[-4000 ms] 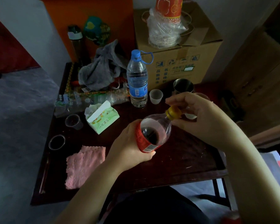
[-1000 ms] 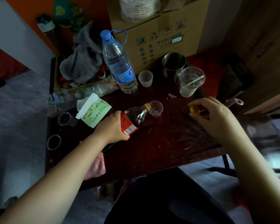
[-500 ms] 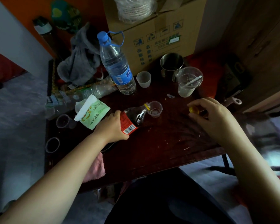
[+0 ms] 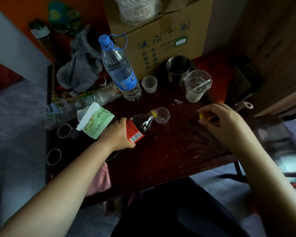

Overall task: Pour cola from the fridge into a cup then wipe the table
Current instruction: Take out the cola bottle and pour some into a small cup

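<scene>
This looks like a lived-in room of a home, not a workplace. A small, scuffed dark wooden surface (image 4: 178,151) is crowded with household odds and ends: a water bottle (image 4: 120,72), a pack of tissues (image 4: 99,124), a steel mug (image 4: 178,67) and a disposable plastic cup (image 4: 149,84). A crumpled grey cloth (image 4: 80,65) lies at the far left corner. A shipping carton (image 4: 161,36) stands at the far edge, and a wooden cabinet (image 4: 272,40) stands beyond the right edge.
</scene>
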The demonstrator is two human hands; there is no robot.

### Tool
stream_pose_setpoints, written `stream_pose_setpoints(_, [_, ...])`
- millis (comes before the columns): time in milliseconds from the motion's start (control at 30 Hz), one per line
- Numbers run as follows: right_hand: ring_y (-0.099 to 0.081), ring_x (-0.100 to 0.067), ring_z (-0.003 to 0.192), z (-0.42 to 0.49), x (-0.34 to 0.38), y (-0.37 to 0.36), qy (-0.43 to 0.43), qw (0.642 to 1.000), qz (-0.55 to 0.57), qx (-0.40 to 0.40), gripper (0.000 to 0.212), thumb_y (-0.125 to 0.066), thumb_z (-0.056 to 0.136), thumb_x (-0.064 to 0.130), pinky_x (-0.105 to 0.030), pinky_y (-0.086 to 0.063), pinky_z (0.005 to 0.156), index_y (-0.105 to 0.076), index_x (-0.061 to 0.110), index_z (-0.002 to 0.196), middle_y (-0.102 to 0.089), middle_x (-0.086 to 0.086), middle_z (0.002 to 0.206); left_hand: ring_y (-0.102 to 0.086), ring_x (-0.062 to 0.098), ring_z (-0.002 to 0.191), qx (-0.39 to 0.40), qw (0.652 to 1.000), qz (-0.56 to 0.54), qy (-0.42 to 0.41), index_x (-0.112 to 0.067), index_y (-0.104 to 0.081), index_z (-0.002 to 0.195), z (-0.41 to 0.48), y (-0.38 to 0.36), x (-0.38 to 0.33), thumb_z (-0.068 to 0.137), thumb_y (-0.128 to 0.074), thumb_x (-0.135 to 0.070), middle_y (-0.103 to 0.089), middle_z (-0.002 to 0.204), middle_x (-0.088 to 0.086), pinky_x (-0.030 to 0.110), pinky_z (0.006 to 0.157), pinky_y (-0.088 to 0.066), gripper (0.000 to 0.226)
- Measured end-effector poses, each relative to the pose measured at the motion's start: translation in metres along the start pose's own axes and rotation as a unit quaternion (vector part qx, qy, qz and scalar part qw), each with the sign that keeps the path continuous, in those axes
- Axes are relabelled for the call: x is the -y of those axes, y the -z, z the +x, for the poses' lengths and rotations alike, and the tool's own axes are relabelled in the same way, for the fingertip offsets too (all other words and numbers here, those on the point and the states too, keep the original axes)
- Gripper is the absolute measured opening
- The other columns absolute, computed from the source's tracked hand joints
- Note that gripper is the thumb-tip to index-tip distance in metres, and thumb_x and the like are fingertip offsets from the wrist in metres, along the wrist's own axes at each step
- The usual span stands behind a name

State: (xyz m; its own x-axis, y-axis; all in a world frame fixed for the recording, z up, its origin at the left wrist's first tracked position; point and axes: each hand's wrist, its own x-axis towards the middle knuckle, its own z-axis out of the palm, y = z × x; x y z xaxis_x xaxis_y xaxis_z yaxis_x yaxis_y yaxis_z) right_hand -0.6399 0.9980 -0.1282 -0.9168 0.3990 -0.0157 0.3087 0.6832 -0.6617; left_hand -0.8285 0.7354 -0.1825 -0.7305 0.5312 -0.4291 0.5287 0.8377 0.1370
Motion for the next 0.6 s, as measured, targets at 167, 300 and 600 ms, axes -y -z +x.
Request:
stream_pose_setpoints(167, [-0.053,-0.007,0.086,0.0005,-0.0009,-0.0003,-0.002,1.000,0.002,0.001,0.026,-0.068,0.083,0.019,-0.008,-0.036,0.068,-0.064,0.024,0.108,-0.054,0.009,0.100,-0.058,0.024,0.098,0.002,1.000,0.011,0.003,-0.015,-0.035,0.125,0.0033,-0.0001,0.0002,0.059,-0.079,-0.049,-0.055,0.113,0.004,0.036,0.078,-0.049,0.086])
stream_pose_setpoints(300, [-0.054,-0.007,0.086,0.0006,-0.0022,-0.0008,-0.005,1.000,0.004,0.003,0.025,-0.067,0.083,0.020,-0.009,-0.036,0.068,-0.063,0.025,0.108,-0.054,0.010,0.100,-0.058,0.023,0.097,0.007,1.000,0.015,0.002,-0.015,-0.035,0.124,0.0039,0.0005,0.0002,0.059,-0.079,-0.048,-0.054,0.112,0.004,0.038,0.079,-0.050,0.085])
stream_pose_setpoints(600, [-0.053,-0.008,0.087,0.0015,-0.0007,-0.0012,-0.005,1.000,0.004,0.004,0.025,-0.067,0.083,0.019,-0.007,-0.035,0.069,-0.064,0.024,0.107,-0.054,0.008,0.100,-0.058,0.023,0.096,0.014,1.000,0.019,0.002,-0.015,-0.035,0.124,0.0060,-0.0004,0.0020,0.058,-0.078,-0.049,-0.054,0.111,0.004,0.038,0.079,-0.051,0.086])
